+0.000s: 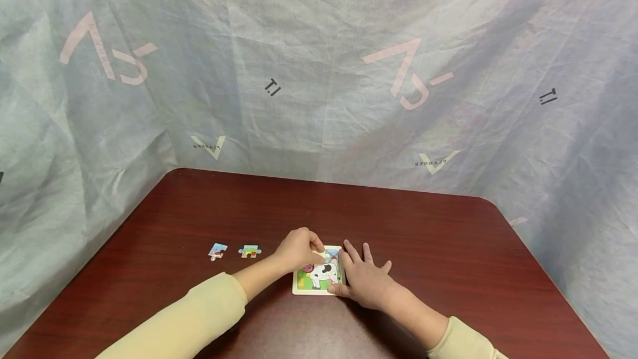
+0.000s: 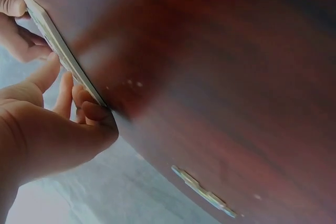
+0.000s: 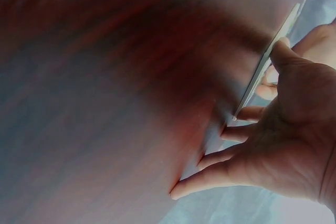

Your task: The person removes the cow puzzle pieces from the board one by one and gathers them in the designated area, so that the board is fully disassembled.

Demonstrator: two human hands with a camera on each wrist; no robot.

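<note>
A small square jigsaw puzzle [image 1: 324, 276] with a cow picture lies in a pale-framed tray on the table. My left hand [image 1: 299, 249] reaches over its upper left part, thumb and forefinger pinching a puzzle piece [image 1: 326, 256] at the board's surface; the hand hides part of the picture. In the left wrist view, the left hand [image 2: 63, 119] has its fingertips at the board [image 2: 79, 72]. My right hand [image 1: 368, 278] lies spread along the tray's right side, thumb on the lower right corner, other fingers reaching the table [image 3: 105, 129].
Two loose puzzle pieces lie left of the tray: one blue and red piece [image 1: 217, 251] farther out, one yellow and green piece [image 1: 250, 251] closer in. Grey printed cloth [image 1: 319, 71] hangs behind and around the dark red table [image 1: 239, 204].
</note>
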